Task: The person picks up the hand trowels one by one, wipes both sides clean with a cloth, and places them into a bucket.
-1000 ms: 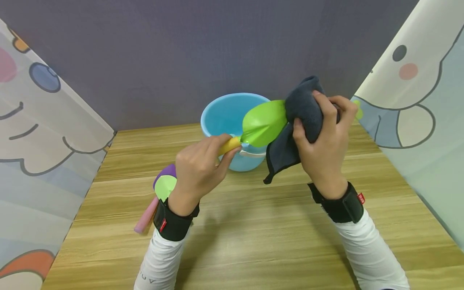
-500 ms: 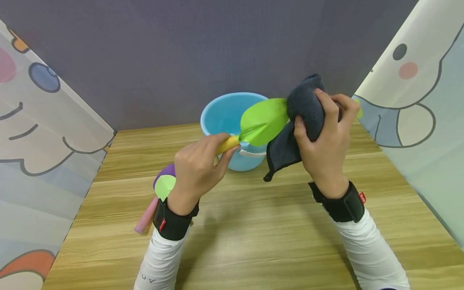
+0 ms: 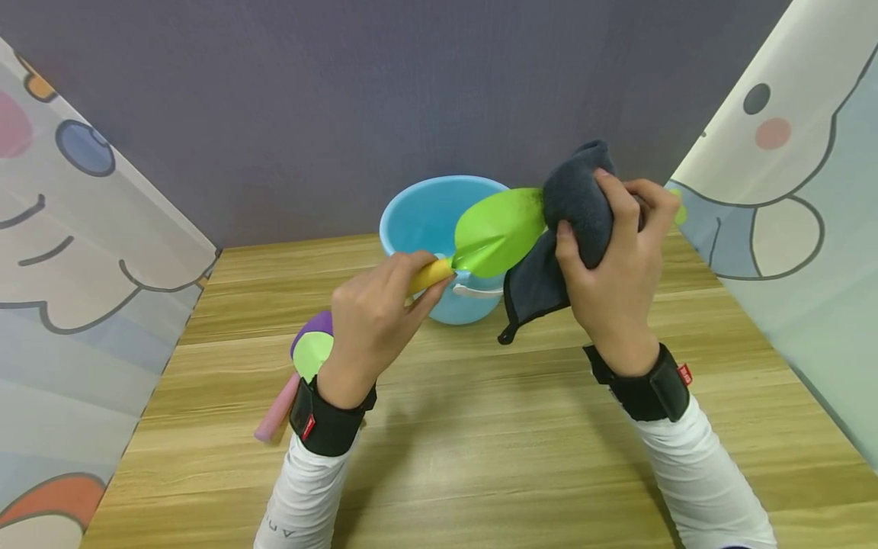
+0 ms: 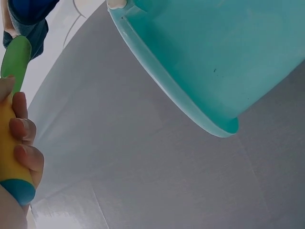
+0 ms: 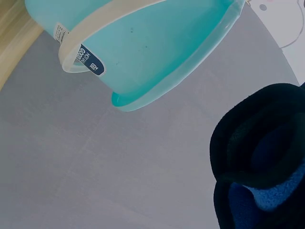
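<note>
My left hand (image 3: 377,316) grips the yellow handle of a trowel (image 3: 497,232) with a bright green blade. In the left wrist view, the fingers curl round the handle (image 4: 9,143), which ends in blue. My right hand (image 3: 617,267) holds a bunched dark grey-blue cloth (image 3: 579,206) against the blade's far end, hiding the tip. A dark smudge shows on the blade beside the cloth. One corner of the cloth hangs down. Behind the trowel, a light blue bucket (image 3: 466,311) stands on the table; its white handle (image 5: 102,19) shows in the right wrist view.
Left of my left hand, a purple tool (image 3: 305,328), a light green blade (image 3: 312,354) and a pink handle (image 3: 277,412) lie together on the wooden table (image 3: 480,457), partly hidden by my wrist. A grey panel (image 3: 309,114) rises behind the bucket. Cartoon-printed sheets flank both sides.
The cloth and my right hand have shifted slightly right along the blade, and a dark smudge has come into sight beside the cloth. The trowel has tilted a little; the bucket stays put.
</note>
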Demonstrator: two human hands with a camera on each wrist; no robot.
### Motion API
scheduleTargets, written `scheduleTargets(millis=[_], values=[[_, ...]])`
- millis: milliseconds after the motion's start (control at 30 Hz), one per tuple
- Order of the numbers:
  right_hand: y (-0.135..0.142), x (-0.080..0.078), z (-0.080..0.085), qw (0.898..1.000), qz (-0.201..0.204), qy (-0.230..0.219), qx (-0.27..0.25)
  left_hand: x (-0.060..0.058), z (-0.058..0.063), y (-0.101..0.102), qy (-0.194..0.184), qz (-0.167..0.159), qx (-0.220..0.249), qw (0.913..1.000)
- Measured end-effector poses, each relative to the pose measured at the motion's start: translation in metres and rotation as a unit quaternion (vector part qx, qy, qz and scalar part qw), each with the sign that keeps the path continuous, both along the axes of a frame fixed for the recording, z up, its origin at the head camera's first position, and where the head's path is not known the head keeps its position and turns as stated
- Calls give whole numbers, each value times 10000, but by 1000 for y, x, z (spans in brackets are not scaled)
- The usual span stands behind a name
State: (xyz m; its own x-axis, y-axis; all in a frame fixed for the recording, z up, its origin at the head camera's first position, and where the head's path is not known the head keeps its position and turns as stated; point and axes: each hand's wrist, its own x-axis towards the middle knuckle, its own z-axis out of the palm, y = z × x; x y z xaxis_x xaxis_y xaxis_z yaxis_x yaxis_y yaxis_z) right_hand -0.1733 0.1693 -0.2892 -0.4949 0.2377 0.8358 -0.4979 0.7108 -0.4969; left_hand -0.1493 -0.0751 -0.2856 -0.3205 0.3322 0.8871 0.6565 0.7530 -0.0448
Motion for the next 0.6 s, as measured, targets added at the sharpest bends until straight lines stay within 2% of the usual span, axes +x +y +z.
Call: scheduleTargets(millis=[600], values=[[-1, 1, 0, 10000, 6, 16, -1, -1, -1, 1, 63, 34, 107, 9999]])
